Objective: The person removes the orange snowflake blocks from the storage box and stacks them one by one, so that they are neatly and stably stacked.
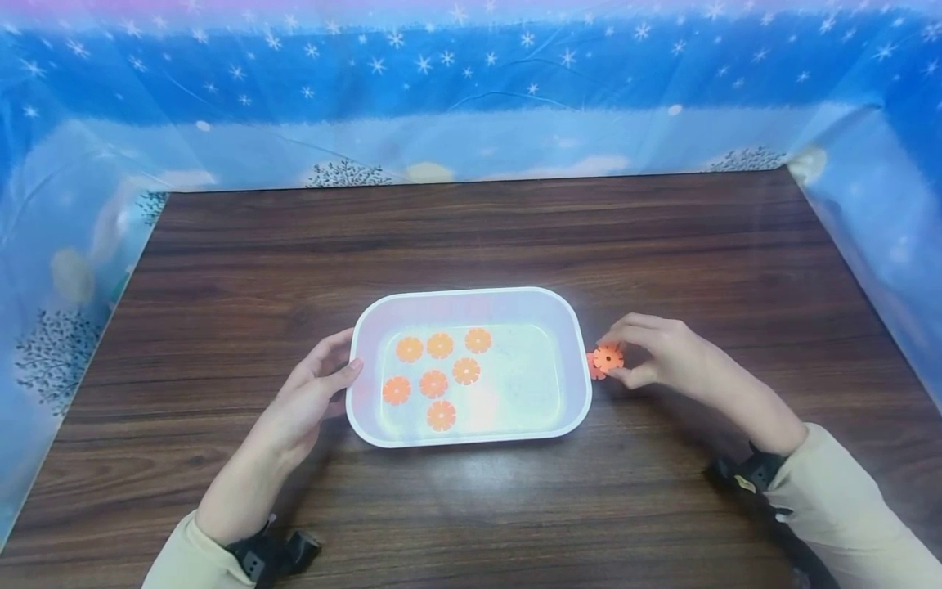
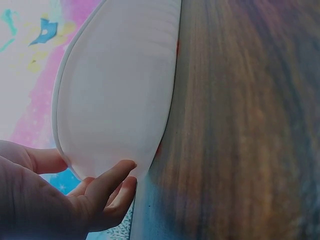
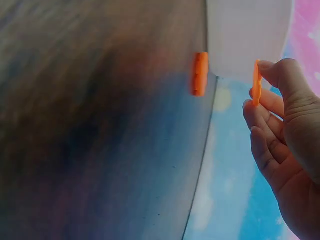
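Observation:
A white plastic basin [image 1: 471,442] stands on the table, with several flat orange notched discs [image 1: 433,384] spread out inside it. My left hand [image 1: 305,401] grips its left end, the thumb over the rim and the fingers against the outer wall [image 2: 110,90]. Beside the basin's other end, my right hand [image 1: 658,352] pinches one orange notched disc [image 1: 607,349] between thumb and fingertips. The right wrist view has this disc [image 3: 256,85] edge-on, raised above the table. More orange [image 3: 200,74] lies on the table below it, close to the basin; from the head it is partly hidden.
The dark wood-grain table [image 1: 471,237] extends around the basin on all sides. A blue snowflake-patterned cloth [image 1: 471,90] hangs along the back and both sides. Small orange-red spots peek out along the basin's lower edge in the left wrist view.

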The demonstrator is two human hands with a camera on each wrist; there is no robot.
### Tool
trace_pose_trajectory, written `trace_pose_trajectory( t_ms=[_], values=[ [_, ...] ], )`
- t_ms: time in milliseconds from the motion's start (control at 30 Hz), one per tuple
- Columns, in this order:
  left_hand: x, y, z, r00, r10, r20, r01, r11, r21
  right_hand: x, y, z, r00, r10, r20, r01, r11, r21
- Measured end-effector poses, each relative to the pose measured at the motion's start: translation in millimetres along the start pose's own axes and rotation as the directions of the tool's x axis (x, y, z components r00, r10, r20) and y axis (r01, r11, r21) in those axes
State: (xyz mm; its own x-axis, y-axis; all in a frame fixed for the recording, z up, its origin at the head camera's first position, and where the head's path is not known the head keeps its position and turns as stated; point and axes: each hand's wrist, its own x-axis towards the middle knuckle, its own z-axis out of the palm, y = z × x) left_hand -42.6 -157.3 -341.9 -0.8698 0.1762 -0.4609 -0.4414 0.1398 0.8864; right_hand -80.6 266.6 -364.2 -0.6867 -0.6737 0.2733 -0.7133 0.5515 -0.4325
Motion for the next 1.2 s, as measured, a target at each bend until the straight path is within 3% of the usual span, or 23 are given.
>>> trace_pose_trajectory(
  t_ms=[233, 667, 900, 1200],
  values=[
    [0.1, -0.9, -0.2, 1.000, -0.002, -0.004, 0.002, 1.000, -0.001, 4.1, 0.1, 6.9, 0.997, 0.025, 0.075, -0.020, 0.998, -0.061],
    [-0.9, -1.5, 0.1, 1.000, 0.009, -0.006, -0.009, 1.000, 0.000, 10.5, 0.3, 11.5, 0.995, -0.027, 0.097, 0.040, 0.991, -0.126],
    [0.0, -1.8, -0.2, 1.000, 0.006, 0.000, -0.006, 1.000, -0.007, 11.5, 1.7, 12.3, 0.992, -0.018, 0.126, 0.035, 0.990, -0.134],
    [-0.9, -1.2, -0.9, 1.000, -0.001, 0.000, 0.001, 1.000, -0.014, 11.3, 2.5, 13.4, 0.993, -0.051, 0.110, 0.070, 0.982, -0.175]
  ],
)
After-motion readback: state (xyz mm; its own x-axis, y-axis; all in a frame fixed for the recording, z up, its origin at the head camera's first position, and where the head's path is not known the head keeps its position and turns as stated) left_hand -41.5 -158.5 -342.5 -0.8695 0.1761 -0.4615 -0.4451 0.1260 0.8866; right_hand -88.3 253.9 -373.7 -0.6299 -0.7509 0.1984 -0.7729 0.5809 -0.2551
